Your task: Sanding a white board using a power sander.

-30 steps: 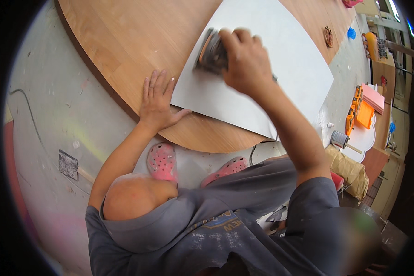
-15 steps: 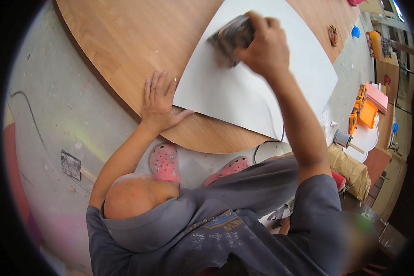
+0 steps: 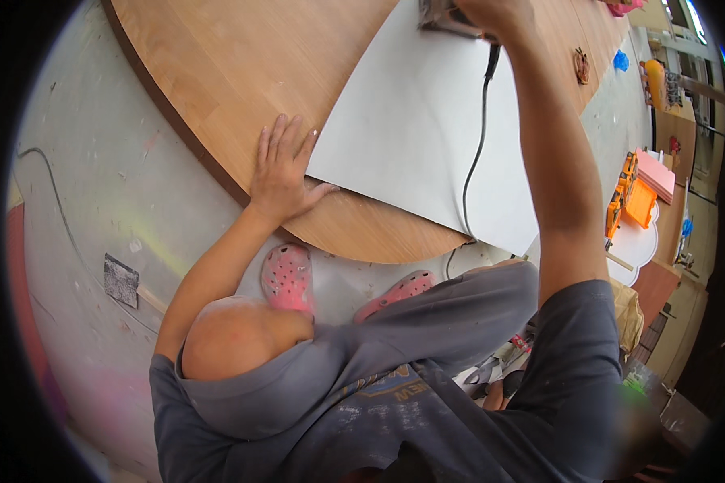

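Observation:
My right hand [image 3: 499, 16] is at the top edge, closed around a dark corded power sander [image 3: 449, 22], which is partly cut off by the frame. The sander sits on a white sheet panel [image 3: 411, 137] with a pointed near-left corner. Its black cord [image 3: 483, 121] runs back over the white panel and down past the near edge. Beneath lies a large curved wood-grain board [image 3: 217, 72]. My left hand [image 3: 283, 171] rests flat on this board near its rim, fingers spread, thumb reaching the white panel's corner.
Pink clogs [image 3: 288, 278] are on my feet under the board's near edge. On the floor at left lie a cable [image 3: 56, 193] and a dark square pad [image 3: 122, 282]. To the right are orange tools [image 3: 620, 193], an orange tray [image 3: 641, 203] and a brown paper bag [image 3: 627, 314].
My right hand has pushed the sander farther away, to the top edge and slightly right. The cord now stretches out behind it across the white panel. My left hand has stayed nearly still.

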The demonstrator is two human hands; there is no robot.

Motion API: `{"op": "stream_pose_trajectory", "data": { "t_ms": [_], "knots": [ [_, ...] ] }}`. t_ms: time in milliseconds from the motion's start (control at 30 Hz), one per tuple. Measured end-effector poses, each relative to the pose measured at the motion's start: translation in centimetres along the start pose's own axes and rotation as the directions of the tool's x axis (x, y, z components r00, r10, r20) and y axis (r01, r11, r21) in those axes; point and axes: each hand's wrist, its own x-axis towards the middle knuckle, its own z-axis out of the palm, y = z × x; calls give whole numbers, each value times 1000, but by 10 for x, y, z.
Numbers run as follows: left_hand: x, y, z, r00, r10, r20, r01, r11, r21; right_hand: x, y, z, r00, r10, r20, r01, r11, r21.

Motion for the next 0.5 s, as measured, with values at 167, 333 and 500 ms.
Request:
{"op": "stream_pose_trajectory", "data": {
  "t_ms": [167,333,500],
  "knots": [
    [-1,-2,3,1000,2,-2,-2,1000,10,-91,-15,26,990,-142,-19,142,988,67],
    [-2,-4,5,1000,12,-29,-12,1000,20,-180,-32,25,961,-244,127,232,967,102],
    [0,-2,-2,999,-18,33,17,1000,26,-238,-25,28,920,-334,204,308,939,152]
  ]
}}
